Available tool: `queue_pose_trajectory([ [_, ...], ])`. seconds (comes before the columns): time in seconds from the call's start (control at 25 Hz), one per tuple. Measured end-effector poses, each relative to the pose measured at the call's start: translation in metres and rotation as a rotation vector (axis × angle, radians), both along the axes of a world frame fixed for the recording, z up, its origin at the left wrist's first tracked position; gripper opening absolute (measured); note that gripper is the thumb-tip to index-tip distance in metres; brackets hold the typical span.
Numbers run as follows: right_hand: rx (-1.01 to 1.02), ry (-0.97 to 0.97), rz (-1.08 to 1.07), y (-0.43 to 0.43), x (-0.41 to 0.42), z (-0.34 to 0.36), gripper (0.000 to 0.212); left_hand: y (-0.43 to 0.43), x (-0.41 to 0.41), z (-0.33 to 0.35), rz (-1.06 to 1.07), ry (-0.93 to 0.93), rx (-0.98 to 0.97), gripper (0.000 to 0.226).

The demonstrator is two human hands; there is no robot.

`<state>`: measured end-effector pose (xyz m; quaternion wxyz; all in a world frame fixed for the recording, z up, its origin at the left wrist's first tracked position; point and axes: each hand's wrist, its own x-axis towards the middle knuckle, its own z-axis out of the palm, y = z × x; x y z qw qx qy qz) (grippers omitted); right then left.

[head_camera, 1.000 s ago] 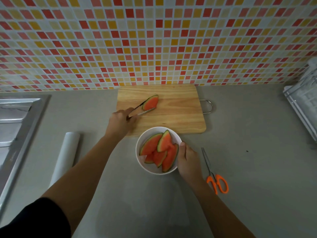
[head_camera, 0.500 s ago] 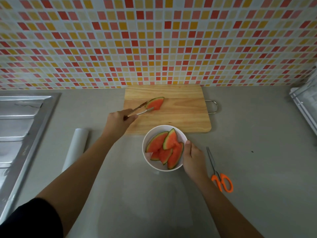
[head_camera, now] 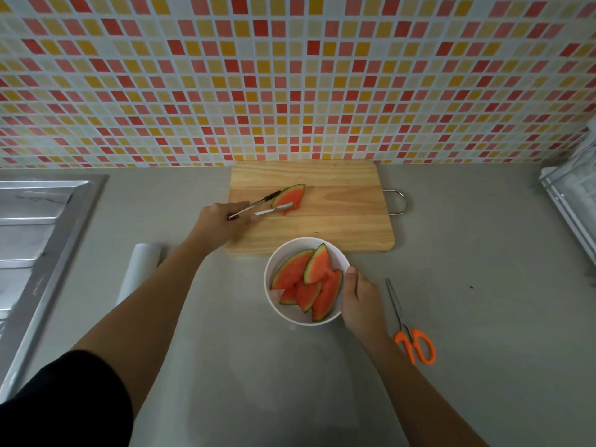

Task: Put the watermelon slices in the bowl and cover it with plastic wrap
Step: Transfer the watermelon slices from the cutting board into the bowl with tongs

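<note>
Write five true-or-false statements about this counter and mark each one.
1. The left hand holds tongs whose tips straddle a watermelon slice on the cutting board. True.
2. The right hand holds the bowl at its rim. True.
3. The bowl is empty. False: several slices lie in it.
4. The scissors lie on the counter right of the bowl. True.
5. Plastic wrap covers the bowl. False: it is uncovered; the roll lies beside the left arm.

Dim, even light; soft shadows; wide-angle bowing at edges; slight softness throughout.
</note>
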<state>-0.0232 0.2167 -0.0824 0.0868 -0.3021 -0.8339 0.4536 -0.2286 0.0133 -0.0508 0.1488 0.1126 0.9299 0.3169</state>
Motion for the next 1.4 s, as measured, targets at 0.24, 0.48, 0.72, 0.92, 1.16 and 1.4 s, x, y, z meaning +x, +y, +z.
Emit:
queue_pose_trajectory([
  [0.24, 0.017, 0.000, 0.014, 0.000, 0.000, 0.001, 0.039, 0.010, 0.009, -0.005, -0.051, 0.152, 0.015, 0.043],
  [0.48, 0.021, -0.006, 0.026, 0.001, 0.000, 0.001, 0.038, 0.020, 0.030, 0.002, -0.263, 0.624, -0.084, 0.037],
  [0.72, 0.034, -0.004, 0.022, 0.000, 0.000, 0.003, 0.038, 0.017, 0.051, -0.002, -0.411, 0.911, -0.260, 0.037],
  [0.92, 0.036, -0.046, 0.021, 0.000, 0.000, 0.002, 0.037, 0.015, 0.051, -0.003, -0.279, 0.712, -0.056, 0.038],
  [1.16, 0.019, -0.046, 0.019, 0.000, 0.000, 0.002, 0.037, 0.014, 0.053, -0.010, -0.269, 0.723, -0.032, 0.037],
  [1.4, 0.015, -0.054, 0.018, 0.000, 0.000, 0.001, 0.036, 0.014, 0.054, -0.013, -0.230, 0.741, 0.007, 0.034],
])
